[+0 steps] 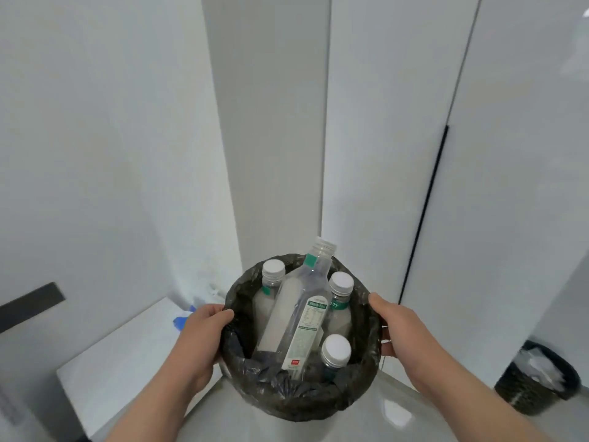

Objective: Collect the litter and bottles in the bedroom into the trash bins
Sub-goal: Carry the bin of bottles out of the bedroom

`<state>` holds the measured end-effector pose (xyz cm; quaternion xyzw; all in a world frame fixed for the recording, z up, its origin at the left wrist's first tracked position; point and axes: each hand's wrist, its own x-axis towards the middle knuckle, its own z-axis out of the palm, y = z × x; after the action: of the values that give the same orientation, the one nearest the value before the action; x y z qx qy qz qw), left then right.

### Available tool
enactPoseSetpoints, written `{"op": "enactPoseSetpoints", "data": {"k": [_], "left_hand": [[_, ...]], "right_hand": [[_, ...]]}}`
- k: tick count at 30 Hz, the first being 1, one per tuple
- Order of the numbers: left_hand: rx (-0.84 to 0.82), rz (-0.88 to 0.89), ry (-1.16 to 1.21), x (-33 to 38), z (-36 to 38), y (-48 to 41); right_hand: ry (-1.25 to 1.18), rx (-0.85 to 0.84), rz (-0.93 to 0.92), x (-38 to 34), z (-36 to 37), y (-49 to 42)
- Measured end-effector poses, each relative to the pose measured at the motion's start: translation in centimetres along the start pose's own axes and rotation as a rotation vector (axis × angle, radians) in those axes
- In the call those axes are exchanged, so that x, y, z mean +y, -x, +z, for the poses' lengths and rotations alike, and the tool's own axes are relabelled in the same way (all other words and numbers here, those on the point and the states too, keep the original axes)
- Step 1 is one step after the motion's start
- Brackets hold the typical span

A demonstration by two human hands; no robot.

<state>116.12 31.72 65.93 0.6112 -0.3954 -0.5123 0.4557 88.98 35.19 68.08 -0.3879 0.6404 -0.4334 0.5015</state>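
The left hand (pixel 204 333) and right hand (pixel 398 327) gripped opposite sides of the trash bin (pixel 302 400) rim. Four bottles (pixel 299 314) were already inside. A second bin (pixel 522 397), far right, held white litter (pixel 541 368). A blue scrap (pixel 183 319) at left probably remained.

- Glossy pale grey floor (pixel 366 419): a dark round mesh trash bin with translucent liner (pixel 538 378) stands on it at the right.
- White flat counter (pixel 127 362), at the left: a small blue object (pixel 182 320) lies at its far corner.
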Motion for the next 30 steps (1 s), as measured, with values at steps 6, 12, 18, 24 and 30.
{"op": "enactPoseSetpoints", "data": {"k": [6,12,18,24,30], "left_hand": [[-0.332,0.000,-0.074,1.0,19.2,4.7],[-0.660,-0.008,-0.186,0.6,36.6,9.8],[-0.875,-0.011,-0.256,-0.5,51.3,10.7],[-1.030,-0.021,-0.308,0.3,63.1,9.2],[-1.192,0.001,-0.354,2.3,72.5,9.5]], "right_hand": [[-0.142,0.294,0.008,3.2,-18.8,6.9],[-0.292,0.606,0.049,7.7,-33.4,12.3],[-0.301,0.830,0.111,10.8,-43.3,12.5],[-0.313,0.969,0.155,10.5,-50.8,9.7],[-0.313,1.035,0.147,10.3,-57.7,8.7]]}}
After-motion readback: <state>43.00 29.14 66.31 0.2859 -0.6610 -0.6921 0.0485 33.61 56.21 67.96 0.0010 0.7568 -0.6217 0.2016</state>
